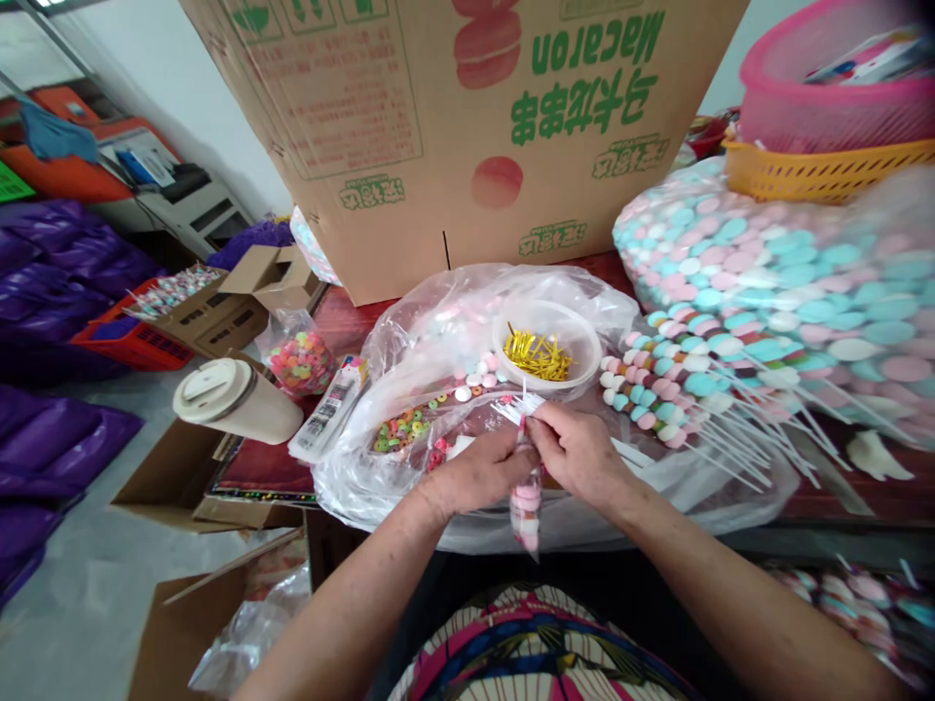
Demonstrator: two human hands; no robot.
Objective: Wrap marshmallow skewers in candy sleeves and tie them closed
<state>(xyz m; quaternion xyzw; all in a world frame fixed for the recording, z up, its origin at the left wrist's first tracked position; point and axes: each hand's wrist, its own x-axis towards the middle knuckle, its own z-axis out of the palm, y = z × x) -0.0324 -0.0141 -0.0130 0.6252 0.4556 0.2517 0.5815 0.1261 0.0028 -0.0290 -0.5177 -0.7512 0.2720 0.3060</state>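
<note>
Close to the table's front edge, my left hand is closed around a bagged candy skewer. Pink and white pieces show through its clear wrapper, which hangs down toward my lap. My right hand pinches the same skewer at its gathered neck, where the white stick sticks up; my fingers hide what exactly they press. Just beyond my hands sits a white bowl with gold twist ties. To the right lies a pile of unwrapped candy skewers, their white sticks pointing toward me.
A large cardboard box stands at the back. Clear plastic sheeting holds loose ring candies. On the left are a lidded cup and a bag of ring candies. A big candy bag bulges at right, under stacked baskets.
</note>
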